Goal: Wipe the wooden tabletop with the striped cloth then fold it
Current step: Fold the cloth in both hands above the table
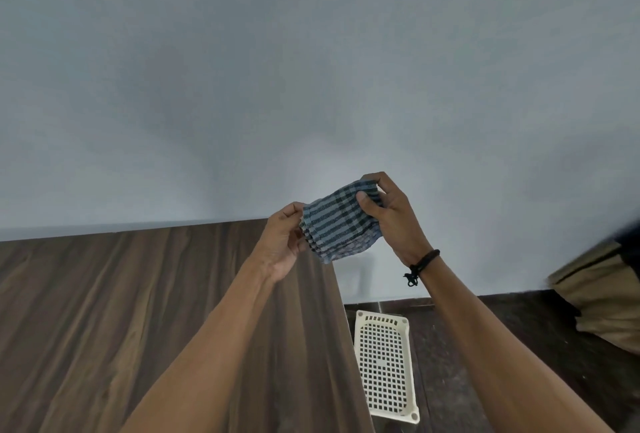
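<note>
Held in mid-air above the right edge of the wooden table (138,311), the folded striped cloth (337,224) could spring open or slip toward the white basket (384,363) on the floor if either pinch loosens. The left hand (282,242) grips one end, the right hand (391,218) the other, fingers curled.

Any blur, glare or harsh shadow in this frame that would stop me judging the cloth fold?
Head view: striped cloth, left hand and right hand are acceptably sharp; head view, right edge: the tan object is smeared; head view: soft even light, faint shadows on the wall, no glare on the wooden tabletop.
</note>
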